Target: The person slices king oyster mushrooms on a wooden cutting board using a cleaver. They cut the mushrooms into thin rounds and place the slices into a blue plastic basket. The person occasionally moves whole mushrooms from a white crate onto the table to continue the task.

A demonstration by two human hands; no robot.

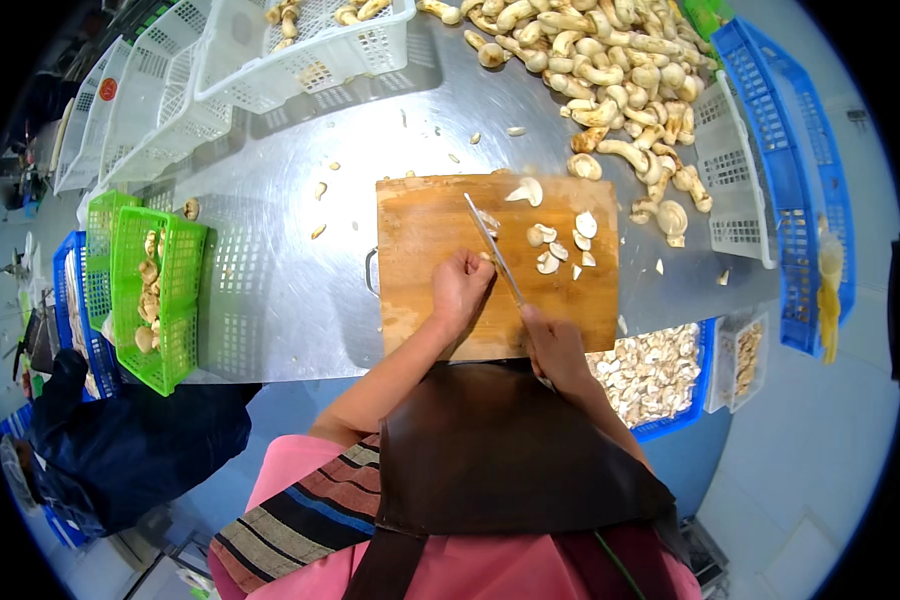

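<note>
My right hand (557,343) grips a kitchen knife (493,247), its long blade slanting up and left over a wooden cutting board (420,217). On the blade's left, the fingers of my left hand (459,289) are curled around a small pale mushroom piece (485,256), mostly hidden by them. Another cut piece (489,220) lies against the blade higher up. Several white mushroom slices (547,262) are scattered on the board's right half, and a larger slice (526,192) rests near its far edge.
Whole mushrooms (615,67) are heaped at the steel table's (270,225) far right. A blue crate of slices (709,375) sits below the right edge. White crates (307,75) stand at the back. Green baskets (157,300) stand left, near a person in dark clothing (142,450).
</note>
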